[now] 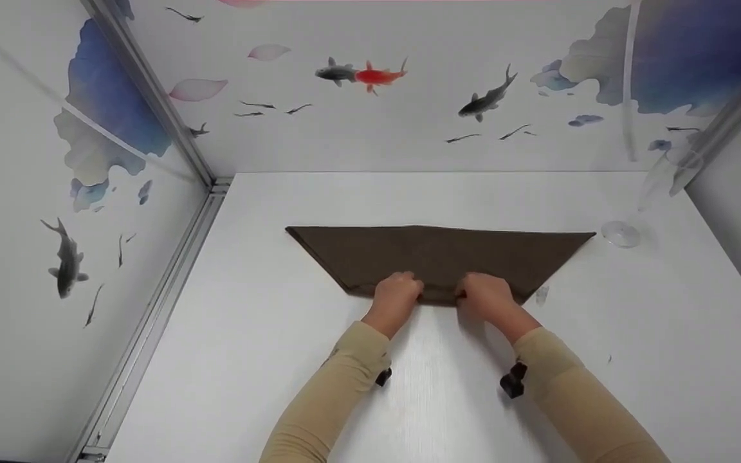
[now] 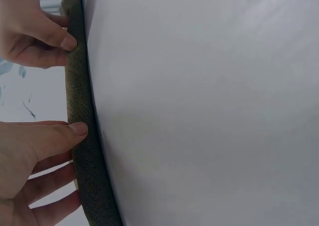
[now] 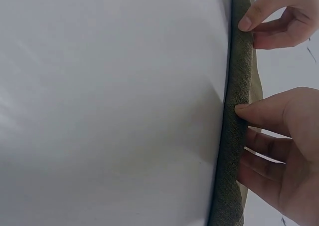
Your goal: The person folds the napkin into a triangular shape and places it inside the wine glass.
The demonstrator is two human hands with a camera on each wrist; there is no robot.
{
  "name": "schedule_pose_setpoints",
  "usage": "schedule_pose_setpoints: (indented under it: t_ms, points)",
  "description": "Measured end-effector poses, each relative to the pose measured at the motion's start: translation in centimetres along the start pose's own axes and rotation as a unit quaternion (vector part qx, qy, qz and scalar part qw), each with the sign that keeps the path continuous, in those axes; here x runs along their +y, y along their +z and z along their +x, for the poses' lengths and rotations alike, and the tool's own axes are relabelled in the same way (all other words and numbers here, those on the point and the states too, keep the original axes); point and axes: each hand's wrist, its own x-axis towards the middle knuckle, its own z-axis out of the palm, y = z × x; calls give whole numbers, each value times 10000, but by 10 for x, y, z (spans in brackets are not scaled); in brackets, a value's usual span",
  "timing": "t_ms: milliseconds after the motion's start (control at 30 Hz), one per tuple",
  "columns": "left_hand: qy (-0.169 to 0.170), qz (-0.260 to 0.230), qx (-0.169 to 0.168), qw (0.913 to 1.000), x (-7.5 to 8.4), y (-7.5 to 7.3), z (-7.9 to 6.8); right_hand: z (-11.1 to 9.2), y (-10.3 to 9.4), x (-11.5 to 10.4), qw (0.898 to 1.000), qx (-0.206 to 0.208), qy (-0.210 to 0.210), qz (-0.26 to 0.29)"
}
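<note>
A dark brown cloth napkin (image 1: 435, 254) lies on the white table as a trapezoid, its long side away from me and its near edge rolled up. At the left part of that roll, my left hand (image 1: 397, 297) pinches the cloth, thumb on the near face and fingers behind. My right hand (image 1: 487, 297) pinches the same roll a short way to the right. In the left wrist view the left thumb presses the rolled edge (image 2: 79, 96). The right wrist view shows the right hand (image 3: 289, 141) with its thumb on the roll.
A clear stemmed glass (image 1: 620, 234) stands at the table's right, beyond the napkin's far right corner. White panels with painted fish (image 1: 486, 96) border the table at the back and sides, with a metal rail (image 1: 152, 302) along the left. Bare white tabletop (image 1: 435, 399) lies between my forearms.
</note>
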Motion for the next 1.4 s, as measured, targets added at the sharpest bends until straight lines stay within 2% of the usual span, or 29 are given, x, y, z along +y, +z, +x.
schedule_pose_setpoints:
  t_ms: [167, 267, 367, 500, 600, 700, 833, 967, 1200, 1400]
  points:
    - [-34, -9, -68, 10000, -1, 2, 5, 0, -2, 5, 9999, -25, -88, 60]
    - [-128, -46, -228, 9996, -1, 2, 8, -1, -4, 6, 9998, 2, -142, 105]
    - [-263, -120, -483, 9984, -1, 0, 11, -2, -4, 7, 9995, 106, -223, 199]
    - [-536, -235, -1022, 9930, -2, -4, 17, -4, -3, 3, 9985, 352, -315, 259]
    - [-729, -374, -1415, 9865, -3, -8, 21, -6, -2, -1, 9972, 637, -393, 59]
    - [-843, -563, -1615, 9816, -5, -11, 24, -8, 1, -5, 9935, 908, -565, -383]
    - [-955, -905, -1601, 9783, -8, -13, 26, -9, 5, -9, 9861, 1091, -847, -926]
    - [-1011, -1080, -1549, 9768, -10, -14, 27, -8, 7, -9, 9858, 1091, -848, -959]
    - [-978, -860, -1512, 9799, -7, -10, 25, -4, 3, -6, 9903, 871, -661, -861]
    - [-781, -516, -1222, 9881, -1, -3, 18, -3, -1, -1, 9933, 599, -737, -660]
